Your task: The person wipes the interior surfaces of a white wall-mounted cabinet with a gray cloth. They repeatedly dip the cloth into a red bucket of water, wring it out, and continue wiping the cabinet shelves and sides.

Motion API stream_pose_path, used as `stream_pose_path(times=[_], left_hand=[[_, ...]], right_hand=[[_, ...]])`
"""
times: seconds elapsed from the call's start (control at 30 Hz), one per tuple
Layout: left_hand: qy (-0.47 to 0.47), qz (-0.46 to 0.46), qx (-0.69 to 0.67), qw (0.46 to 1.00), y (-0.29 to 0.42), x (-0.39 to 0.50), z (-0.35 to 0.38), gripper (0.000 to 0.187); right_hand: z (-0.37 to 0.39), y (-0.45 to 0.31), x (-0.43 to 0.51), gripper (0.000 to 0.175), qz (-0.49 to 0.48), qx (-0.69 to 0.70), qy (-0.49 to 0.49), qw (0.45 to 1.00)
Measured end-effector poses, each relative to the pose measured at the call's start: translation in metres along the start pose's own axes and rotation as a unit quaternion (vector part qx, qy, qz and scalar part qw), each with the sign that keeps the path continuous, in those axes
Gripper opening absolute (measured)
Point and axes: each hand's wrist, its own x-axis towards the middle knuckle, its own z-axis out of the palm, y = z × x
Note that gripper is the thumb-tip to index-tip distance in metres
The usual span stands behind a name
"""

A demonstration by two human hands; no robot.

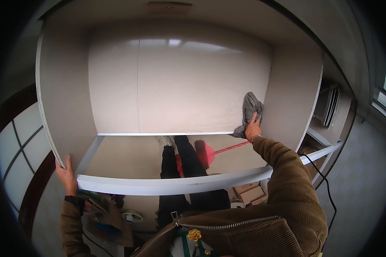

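Observation:
My right hand [253, 128] holds a crumpled grey cloth [251, 104] against the lower right corner of a cabinet's pale back panel [193, 90]. The right side panel [289, 93] rises just beside it. At the lower left, my left hand [67, 176] grips the front edge of the left side panel [62, 86], with a finger on the inner face. Between the side panels, a white front rail [173, 185] crosses in front of my body. Below the back panel, the bottom of this bay is an opening through which my legs and the floor show.
A red dustpan or broom head [206, 154] with a red handle lies on the floor beyond the rail. Cardboard boxes [251, 194] and a roll of tape [132, 216] are below. A black cable [328, 186] hangs at the right, near side compartments [328, 119] holding thin boards.

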Motion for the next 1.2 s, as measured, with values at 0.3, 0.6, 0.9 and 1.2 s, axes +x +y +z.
stream_pose_path(times=[0.3, 0.6, 0.9, 1.2], left_hand=[[0.001, 0.013, 0.009, 1.0, -0.001, 0.0, 0.003, 0.047], [0.011, 0.03, 0.01, 0.999, -0.012, 0.0, 0.002, 0.046], [-0.003, 0.028, 0.032, 0.999, -0.018, 0.011, 0.003, 0.051], [-0.006, 0.013, -0.01, 1.0, -0.013, 0.002, 0.004, 0.048]], right_hand=[[-0.023, -0.007, 0.011, 0.069, 0.035, -0.012, -0.288, 0.957], [-0.282, -0.054, 0.09, 0.031, -0.254, -0.347, 0.231, 0.873], [-0.251, 0.007, 0.164, 0.031, -0.176, -0.548, 0.163, 0.802], [-0.158, 0.035, -0.052, 0.022, -0.289, -0.534, -0.174, 0.775]])
